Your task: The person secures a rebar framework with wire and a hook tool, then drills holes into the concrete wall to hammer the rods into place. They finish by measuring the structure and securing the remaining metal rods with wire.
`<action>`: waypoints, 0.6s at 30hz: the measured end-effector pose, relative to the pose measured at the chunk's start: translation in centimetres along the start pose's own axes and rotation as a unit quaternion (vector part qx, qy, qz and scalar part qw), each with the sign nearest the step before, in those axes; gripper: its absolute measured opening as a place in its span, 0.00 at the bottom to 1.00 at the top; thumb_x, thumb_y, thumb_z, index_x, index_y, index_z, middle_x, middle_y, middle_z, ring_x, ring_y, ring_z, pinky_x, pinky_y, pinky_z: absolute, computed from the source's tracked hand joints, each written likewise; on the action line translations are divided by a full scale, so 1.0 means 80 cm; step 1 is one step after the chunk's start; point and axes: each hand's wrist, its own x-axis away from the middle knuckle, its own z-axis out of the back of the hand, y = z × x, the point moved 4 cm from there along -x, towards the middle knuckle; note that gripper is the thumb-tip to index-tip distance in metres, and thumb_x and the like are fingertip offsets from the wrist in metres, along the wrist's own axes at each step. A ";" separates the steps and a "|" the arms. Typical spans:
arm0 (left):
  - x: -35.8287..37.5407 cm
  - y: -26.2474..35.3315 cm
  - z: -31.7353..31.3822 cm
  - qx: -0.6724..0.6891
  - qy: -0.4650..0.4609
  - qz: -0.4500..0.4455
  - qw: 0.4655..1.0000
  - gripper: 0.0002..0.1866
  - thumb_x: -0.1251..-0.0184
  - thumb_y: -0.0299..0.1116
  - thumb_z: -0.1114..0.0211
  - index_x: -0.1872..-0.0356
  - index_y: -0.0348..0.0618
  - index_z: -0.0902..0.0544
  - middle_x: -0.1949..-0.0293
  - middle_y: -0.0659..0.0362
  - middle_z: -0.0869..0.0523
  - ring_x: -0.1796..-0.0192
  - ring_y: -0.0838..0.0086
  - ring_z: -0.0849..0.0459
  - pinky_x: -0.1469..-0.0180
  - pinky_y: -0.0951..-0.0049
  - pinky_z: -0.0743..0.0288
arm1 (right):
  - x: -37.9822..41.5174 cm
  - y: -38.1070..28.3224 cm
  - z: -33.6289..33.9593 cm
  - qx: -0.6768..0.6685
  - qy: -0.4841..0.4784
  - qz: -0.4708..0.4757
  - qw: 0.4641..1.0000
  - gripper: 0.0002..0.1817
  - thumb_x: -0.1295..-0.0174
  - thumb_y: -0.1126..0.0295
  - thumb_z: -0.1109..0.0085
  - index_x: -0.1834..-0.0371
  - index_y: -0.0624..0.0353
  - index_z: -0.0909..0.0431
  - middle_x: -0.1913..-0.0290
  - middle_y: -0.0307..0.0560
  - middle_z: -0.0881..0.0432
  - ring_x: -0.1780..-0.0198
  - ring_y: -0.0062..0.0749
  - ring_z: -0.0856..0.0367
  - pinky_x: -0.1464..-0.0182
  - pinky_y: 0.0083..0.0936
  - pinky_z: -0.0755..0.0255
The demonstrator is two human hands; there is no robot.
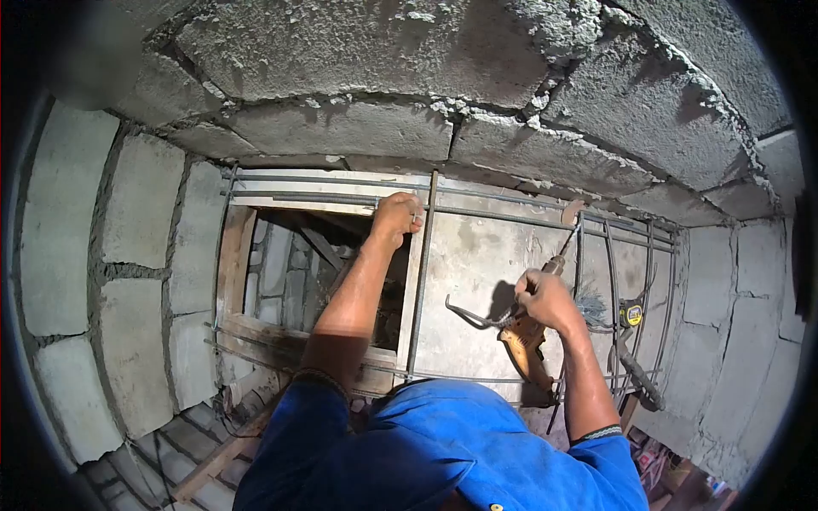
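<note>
My left hand (398,215) is closed at a long horizontal steel bar (477,213), just left of a crossing bar (423,281). The ends of its fingers are curled and partly hidden. My right hand (547,298) is wrapped around the body of an orange-and-dark power drill (524,353). The drill's long thin bit (573,238) points up and right, near a bar crossing. Beside the drill, on the left, is a bent dark rod (469,315); where it ends is hidden.
Pale boards (464,255) lie under the bar grid, with a wood-framed opening (230,255) at left. Block walls (136,358) stand around. On the right are a yellow tape measure (630,314), a bundle of thin wire (594,308) and a dark tool (641,381).
</note>
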 end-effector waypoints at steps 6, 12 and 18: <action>-0.023 -0.027 -0.017 0.120 -0.020 0.050 0.991 0.07 0.26 0.29 0.41 0.58 0.36 0.19 0.68 0.56 0.18 0.71 0.69 0.18 0.73 0.72 0.23 | 0.019 0.012 -0.042 0.240 -0.197 0.040 0.950 0.12 0.43 0.67 0.40 0.59 0.62 0.18 0.63 0.63 0.15 0.58 0.57 0.15 0.54 0.42 0.22; -0.032 -0.049 -0.006 0.165 0.036 0.041 0.985 0.07 0.26 0.29 0.42 0.56 0.36 0.22 0.65 0.55 0.17 0.68 0.67 0.18 0.68 0.69 0.19 | 0.041 -0.038 -0.062 0.141 -0.276 0.068 0.948 0.30 0.41 0.45 0.34 0.52 0.64 0.18 0.60 0.65 0.14 0.55 0.59 0.15 0.52 0.44 0.23; -0.039 -0.069 -0.014 0.336 -0.042 0.128 0.932 0.06 0.28 0.22 0.42 0.55 0.32 0.23 0.61 0.53 0.16 0.64 0.66 0.14 0.68 0.71 0.15 | 0.041 -0.013 -0.074 -0.070 -0.197 0.076 0.975 0.22 0.36 0.56 0.36 0.51 0.66 0.20 0.62 0.65 0.15 0.57 0.55 0.15 0.53 0.40 0.23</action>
